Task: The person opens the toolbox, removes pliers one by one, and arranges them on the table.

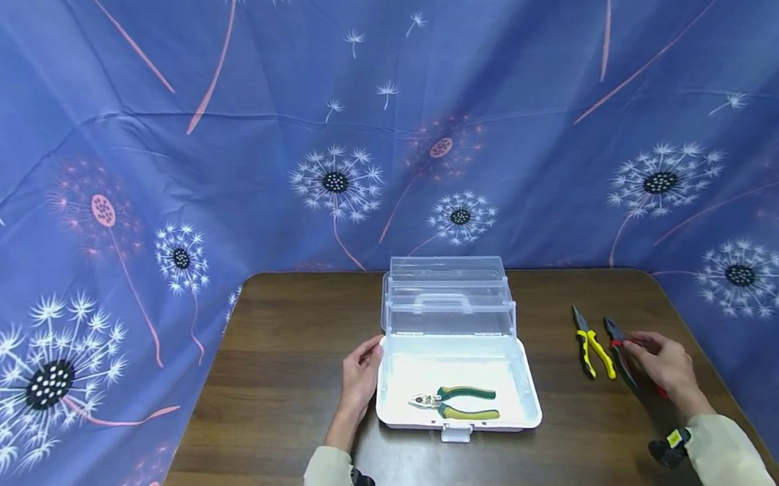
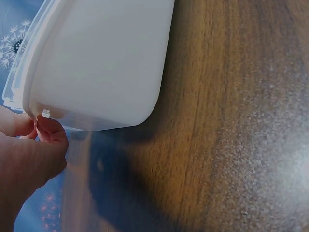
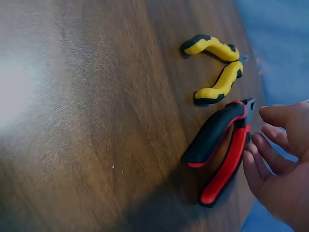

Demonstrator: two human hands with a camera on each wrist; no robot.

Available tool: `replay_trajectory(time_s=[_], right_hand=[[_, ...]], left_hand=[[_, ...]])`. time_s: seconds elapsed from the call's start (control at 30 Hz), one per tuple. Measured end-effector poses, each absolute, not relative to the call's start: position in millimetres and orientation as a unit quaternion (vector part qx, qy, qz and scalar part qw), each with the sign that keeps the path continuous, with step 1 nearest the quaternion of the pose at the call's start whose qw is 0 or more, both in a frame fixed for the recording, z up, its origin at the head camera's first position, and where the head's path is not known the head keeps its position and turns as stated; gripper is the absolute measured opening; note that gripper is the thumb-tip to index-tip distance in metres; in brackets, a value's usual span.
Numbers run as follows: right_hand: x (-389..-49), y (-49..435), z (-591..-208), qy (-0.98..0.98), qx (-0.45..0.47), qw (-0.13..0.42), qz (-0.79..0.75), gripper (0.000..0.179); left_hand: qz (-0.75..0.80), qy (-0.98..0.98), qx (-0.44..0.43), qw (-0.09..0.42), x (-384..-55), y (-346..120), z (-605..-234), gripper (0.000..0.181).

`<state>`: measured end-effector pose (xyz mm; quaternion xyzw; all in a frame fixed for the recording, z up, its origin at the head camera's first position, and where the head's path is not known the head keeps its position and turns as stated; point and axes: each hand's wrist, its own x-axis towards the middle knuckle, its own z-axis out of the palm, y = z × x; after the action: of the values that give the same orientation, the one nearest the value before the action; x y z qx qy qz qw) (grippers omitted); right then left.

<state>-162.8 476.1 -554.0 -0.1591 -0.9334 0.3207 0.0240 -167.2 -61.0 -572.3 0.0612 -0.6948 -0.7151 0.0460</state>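
Note:
A white plastic toolbox point(image 1: 531, 396) stands on the table with its clear lid point(image 1: 453, 319) raised at the back. My left hand point(image 1: 361, 379) pinches the toolbox's left rim between thumb and fingers, as the left wrist view shows close up. Inside lie pliers with green and yellow-green handles point(image 1: 475, 415), their head pointing left. On the right, my right hand point(image 3: 285, 154) is at the black-and-red pliers point(image 3: 216, 130), its loosely bent fingers beside their head and red handle. Thumb and fingers stand apart there. Yellow-and-black long-nose pliers point(image 1: 602, 352) lie just left of these.
The brown wooden table point(image 1: 272, 405) has rounded far corners. A blue cloth point(image 1: 253, 170) with a dandelion print hangs behind it and along both sides. A white latch point(image 1: 455, 432) sticks out from the toolbox's front.

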Motion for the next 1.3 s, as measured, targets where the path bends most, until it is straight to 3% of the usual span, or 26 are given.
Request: replay_trajectory(time_s=[0.3, 0.7, 1.3], right_hand=[[-152.9, 453.2, -535.1, -0.929, -0.131, 0.027, 0.346, 0.055], [-143.3, 409.6, -508.1, -0.920, -0.006, 0.098, 0.380, 0.038], [-131.6, 334.1, -491.3, -0.908, 0.079, 0.082, 0.403, 0.032]], left_hand=[[-0.717, -0.692, 0.069, 0.044, -168.3, -65.9, -570.2, 0.030], [-0.715, -0.694, 0.072, 0.033, -168.4, -69.5, -557.1, 0.029], [-0.696, -0.704, 0.137, 0.017, -170.9, -57.3, -559.5, 0.026]])
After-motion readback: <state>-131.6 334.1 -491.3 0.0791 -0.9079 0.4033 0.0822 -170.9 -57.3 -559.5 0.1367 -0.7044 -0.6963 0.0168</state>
